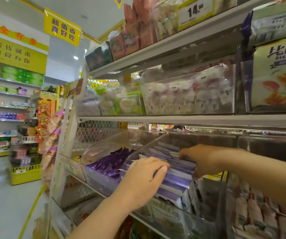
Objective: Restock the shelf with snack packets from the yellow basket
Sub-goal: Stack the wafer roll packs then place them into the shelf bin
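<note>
A row of purple-and-white snack packets [176, 181] stands upright in a clear plastic bin [206, 219] on the lower shelf. My left hand [144, 180] presses against the near left side of the row, fingers together on the packet tops. My right hand [202, 159] grips the far end of the same row, thumb below and fingers over the packets. The yellow basket is not in view.
A neighbouring clear bin [104, 152] to the left holds dark purple packets. The shelf above [190, 119] carries bins of white wrapped sweets. More packets stand at the lower right. An aisle floor and a yellow display stand [25, 175] lie to the left.
</note>
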A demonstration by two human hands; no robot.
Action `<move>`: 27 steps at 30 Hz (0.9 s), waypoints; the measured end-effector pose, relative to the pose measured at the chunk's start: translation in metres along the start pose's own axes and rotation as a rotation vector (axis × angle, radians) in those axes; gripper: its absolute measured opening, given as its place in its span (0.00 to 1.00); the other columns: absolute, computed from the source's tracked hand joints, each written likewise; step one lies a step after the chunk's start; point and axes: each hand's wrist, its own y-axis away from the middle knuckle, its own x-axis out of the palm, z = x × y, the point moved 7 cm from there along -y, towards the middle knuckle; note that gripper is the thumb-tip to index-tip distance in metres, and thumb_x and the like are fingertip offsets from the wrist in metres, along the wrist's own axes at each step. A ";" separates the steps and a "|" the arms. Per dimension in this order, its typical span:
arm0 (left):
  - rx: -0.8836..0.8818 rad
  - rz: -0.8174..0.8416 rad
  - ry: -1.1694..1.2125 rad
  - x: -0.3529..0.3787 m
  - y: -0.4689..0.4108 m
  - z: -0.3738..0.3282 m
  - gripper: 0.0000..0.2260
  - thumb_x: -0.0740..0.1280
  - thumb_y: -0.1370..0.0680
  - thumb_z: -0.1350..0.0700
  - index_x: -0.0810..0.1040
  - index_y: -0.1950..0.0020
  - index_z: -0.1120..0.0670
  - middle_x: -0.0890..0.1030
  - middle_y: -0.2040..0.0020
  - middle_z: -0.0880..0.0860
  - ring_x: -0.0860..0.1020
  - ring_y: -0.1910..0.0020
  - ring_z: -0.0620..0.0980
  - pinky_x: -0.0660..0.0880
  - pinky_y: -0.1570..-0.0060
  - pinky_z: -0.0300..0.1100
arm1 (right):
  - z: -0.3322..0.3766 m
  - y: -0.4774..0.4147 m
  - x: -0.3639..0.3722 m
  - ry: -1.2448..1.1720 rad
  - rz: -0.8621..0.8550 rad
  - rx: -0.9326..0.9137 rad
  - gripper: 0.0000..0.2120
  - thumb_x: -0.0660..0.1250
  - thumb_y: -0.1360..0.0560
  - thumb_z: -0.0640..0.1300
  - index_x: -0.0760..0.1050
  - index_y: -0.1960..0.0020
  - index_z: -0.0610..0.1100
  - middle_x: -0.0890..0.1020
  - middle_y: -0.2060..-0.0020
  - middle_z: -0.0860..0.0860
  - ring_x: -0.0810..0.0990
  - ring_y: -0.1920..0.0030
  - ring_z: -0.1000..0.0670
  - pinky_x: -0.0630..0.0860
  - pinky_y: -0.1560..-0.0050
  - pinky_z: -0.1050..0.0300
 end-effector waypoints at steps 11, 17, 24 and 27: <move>-0.047 -0.324 0.035 -0.031 0.064 -0.001 0.10 0.58 0.18 0.50 0.78 0.43 0.43 0.75 0.49 0.35 0.72 0.46 0.37 0.70 0.39 0.48 | 0.068 0.065 -0.055 -0.097 -0.558 -0.135 0.17 0.63 0.26 0.43 0.74 0.40 0.58 0.78 0.56 0.61 0.78 0.53 0.54 0.76 0.54 0.56; -0.230 -0.440 0.044 -0.020 0.165 0.044 0.10 0.60 0.21 0.52 0.80 0.47 0.48 0.79 0.51 0.41 0.78 0.49 0.48 0.75 0.48 0.53 | 0.189 0.074 0.009 -0.134 -0.428 -0.374 0.11 0.62 0.24 0.50 0.75 0.42 0.56 0.81 0.52 0.58 0.79 0.52 0.52 0.78 0.54 0.53; -0.605 -0.390 0.017 0.018 0.320 0.127 0.08 0.64 0.23 0.59 0.82 0.49 0.51 0.82 0.51 0.49 0.80 0.51 0.51 0.75 0.48 0.50 | 0.307 0.060 0.167 -0.254 -0.074 -0.511 0.13 0.64 0.25 0.52 0.74 0.41 0.56 0.81 0.53 0.58 0.78 0.48 0.51 0.73 0.55 0.56; -0.787 -0.342 0.047 0.040 0.383 0.164 0.08 0.66 0.23 0.61 0.82 0.48 0.51 0.82 0.50 0.50 0.80 0.51 0.50 0.75 0.47 0.48 | 0.348 0.053 0.245 -0.274 0.125 -0.571 0.15 0.66 0.25 0.51 0.74 0.39 0.53 0.81 0.50 0.56 0.79 0.48 0.50 0.72 0.54 0.57</move>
